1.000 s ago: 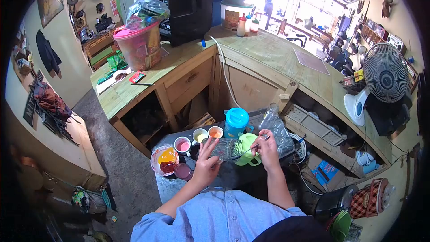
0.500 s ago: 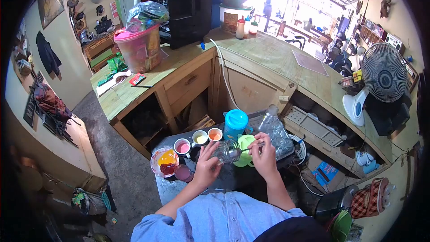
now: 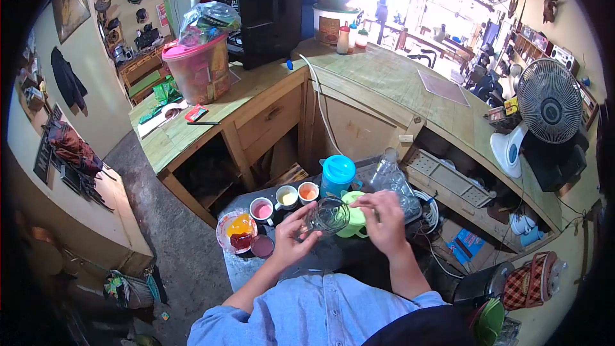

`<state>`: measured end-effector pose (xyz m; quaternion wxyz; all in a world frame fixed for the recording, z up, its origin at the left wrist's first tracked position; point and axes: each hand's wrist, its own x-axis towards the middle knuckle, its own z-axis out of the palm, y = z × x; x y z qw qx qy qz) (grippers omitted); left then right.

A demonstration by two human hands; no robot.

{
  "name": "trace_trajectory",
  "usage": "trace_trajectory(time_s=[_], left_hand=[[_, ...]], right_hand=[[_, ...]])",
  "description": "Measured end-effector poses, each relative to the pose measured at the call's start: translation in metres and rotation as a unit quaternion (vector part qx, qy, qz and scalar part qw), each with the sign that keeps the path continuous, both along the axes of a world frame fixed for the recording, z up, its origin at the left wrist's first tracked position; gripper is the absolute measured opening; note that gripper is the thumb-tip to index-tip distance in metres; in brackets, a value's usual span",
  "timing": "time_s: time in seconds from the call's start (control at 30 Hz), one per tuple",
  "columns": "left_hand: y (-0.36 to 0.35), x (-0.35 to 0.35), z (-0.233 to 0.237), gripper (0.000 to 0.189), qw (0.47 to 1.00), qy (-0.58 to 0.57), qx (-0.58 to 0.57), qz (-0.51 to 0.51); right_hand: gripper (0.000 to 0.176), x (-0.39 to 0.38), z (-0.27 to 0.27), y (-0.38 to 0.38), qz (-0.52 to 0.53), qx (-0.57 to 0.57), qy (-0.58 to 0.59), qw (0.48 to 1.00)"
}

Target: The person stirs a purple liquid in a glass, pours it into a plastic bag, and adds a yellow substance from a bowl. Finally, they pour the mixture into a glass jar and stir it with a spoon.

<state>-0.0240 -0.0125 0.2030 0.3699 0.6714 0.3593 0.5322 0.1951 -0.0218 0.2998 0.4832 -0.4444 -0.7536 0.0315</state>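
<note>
My left hand (image 3: 296, 238) is wrapped round a clear glass jar (image 3: 328, 216), its mouth tilted toward the right. Just right of that mouth, my right hand (image 3: 383, 221) has its fingers bent together; what they hold, if anything, I cannot make out. Behind the hands are a light green container (image 3: 353, 218) and a blue lidded pitcher (image 3: 338, 176). Left of the jar stand cups with pink (image 3: 261, 209), pale yellow (image 3: 286, 197) and orange (image 3: 308, 192) contents. A plate (image 3: 223, 236) bears yellow and dark red food, beside a glass of purplish liquid (image 3: 262, 246).
A tray of clear glassware (image 3: 398, 192) lies to the right, near a coiled white cable (image 3: 430, 213). Beyond the low table runs a wooden counter (image 3: 378, 77) with a pink-lidded bucket (image 3: 198, 74), a black speaker (image 3: 262, 13) and a white fan (image 3: 544, 102).
My right hand has drawn slightly right and down from the jar, and the spoon seen earlier is no longer visible. The jar's mouth has turned more toward the camera.
</note>
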Motion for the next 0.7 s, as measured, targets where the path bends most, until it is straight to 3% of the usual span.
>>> trace_trajectory(time_s=[0.17,0.3,0.37,0.4,0.43,0.53,0.57,0.7], left_hand=[[0.005,-0.007,0.002,0.038,0.989,-0.128,-0.046,-0.062],[0.008,-0.009,-0.006,0.036,0.973,-0.198,-0.072,-0.095],[0.006,-0.006,-0.004,0.039,0.962,-0.235,-0.104,-0.090],[0.012,-0.007,-0.015,0.039,0.951,-0.257,-0.110,-0.129],[0.016,-0.008,-0.014,0.039,0.939,-0.277,-0.114,-0.168],[0.015,-0.005,-0.006,0.044,0.926,-0.299,-0.147,-0.176],[0.014,-0.004,-0.006,0.047,0.904,-0.339,-0.190,-0.177],[0.017,-0.008,-0.008,0.052,0.909,-0.329,-0.199,-0.159]], right_hand=[[0.016,-0.005,0.008,0.001,0.078,-0.048,-0.055,0.994],[0.022,0.005,0.031,-0.001,0.056,-0.031,0.054,0.996],[0.022,-0.004,0.026,0.002,0.126,-0.034,0.032,0.991],[0.023,-0.011,0.025,0.004,0.188,-0.039,0.002,0.981],[0.023,-0.009,0.026,0.004,0.185,-0.036,0.003,0.982],[0.026,0.005,0.040,-0.001,0.152,-0.082,0.138,0.975],[0.026,0.003,0.038,0.000,0.153,-0.083,0.137,0.975],[0.022,-0.015,0.026,0.002,0.257,-0.113,0.090,0.956]])
